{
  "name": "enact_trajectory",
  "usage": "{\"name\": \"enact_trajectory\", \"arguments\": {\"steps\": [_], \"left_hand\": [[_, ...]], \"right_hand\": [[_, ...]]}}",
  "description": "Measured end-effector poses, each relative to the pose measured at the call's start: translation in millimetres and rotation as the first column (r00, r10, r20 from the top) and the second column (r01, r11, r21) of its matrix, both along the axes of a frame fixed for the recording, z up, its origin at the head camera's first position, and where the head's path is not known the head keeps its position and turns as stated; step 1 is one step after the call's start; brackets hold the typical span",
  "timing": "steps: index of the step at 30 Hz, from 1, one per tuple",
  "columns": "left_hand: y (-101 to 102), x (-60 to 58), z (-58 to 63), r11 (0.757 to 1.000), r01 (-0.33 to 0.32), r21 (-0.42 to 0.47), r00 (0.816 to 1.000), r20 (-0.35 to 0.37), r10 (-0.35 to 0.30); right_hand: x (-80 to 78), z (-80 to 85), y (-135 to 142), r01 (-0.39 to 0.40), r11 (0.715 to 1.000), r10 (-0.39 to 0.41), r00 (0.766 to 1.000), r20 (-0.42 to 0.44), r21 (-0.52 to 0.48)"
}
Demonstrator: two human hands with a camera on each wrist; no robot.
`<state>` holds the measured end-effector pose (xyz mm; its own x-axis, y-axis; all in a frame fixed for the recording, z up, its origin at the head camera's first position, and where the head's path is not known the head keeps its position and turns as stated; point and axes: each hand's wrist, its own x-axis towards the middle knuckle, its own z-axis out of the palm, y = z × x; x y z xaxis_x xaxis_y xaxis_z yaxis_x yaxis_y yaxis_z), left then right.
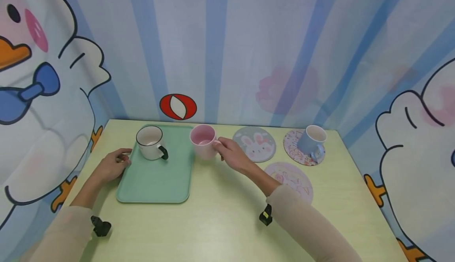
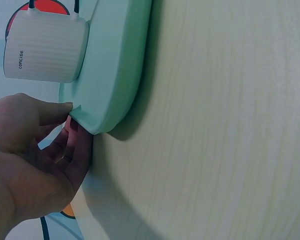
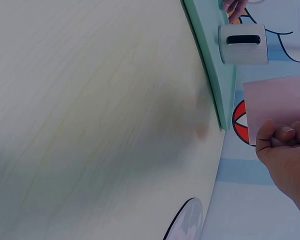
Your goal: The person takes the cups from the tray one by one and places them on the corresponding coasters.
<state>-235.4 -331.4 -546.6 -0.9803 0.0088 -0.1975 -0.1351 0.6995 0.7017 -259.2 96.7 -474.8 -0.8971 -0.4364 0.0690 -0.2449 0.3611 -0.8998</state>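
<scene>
My right hand (image 1: 232,154) grips a pink mug (image 1: 203,143) by its handle. In the right wrist view the pink mug (image 3: 277,102) is held up off the table, and in the head view it overlaps the tray's right edge. My left hand (image 1: 111,164) pinches the left rim of a mint green tray (image 1: 156,183), thumb on top and fingers below, as the left wrist view shows. On the tray's far left part stands a white mug (image 1: 149,143) with a black rim and black handle. Small print marks the side of this white mug (image 2: 45,47).
Right of the tray lie a grey rabbit coaster (image 1: 254,145), a pink-purple coaster (image 1: 291,177) partly behind my right forearm, and a patterned coaster (image 1: 292,141) bearing a blue mug (image 1: 311,140). A printed curtain (image 1: 238,48) hangs along the table's far edge.
</scene>
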Motion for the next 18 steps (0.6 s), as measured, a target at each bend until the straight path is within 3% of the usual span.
{"name": "enact_trajectory", "arguments": {"steps": [10, 18], "left_hand": [[-0.2, 1.9, 1.6, 1.000, -0.004, -0.010, 1.000, -0.006, 0.004], [2.0, 3.7, 2.5, 1.000, -0.004, 0.004, 1.000, -0.020, 0.004]], "right_hand": [[-3.3, 4.6, 11.6, 0.009, 1.000, -0.009, 1.000, -0.010, 0.010], [-4.9, 9.1, 16.3, 0.024, 0.997, -0.023, 1.000, 0.018, -0.076]]}}
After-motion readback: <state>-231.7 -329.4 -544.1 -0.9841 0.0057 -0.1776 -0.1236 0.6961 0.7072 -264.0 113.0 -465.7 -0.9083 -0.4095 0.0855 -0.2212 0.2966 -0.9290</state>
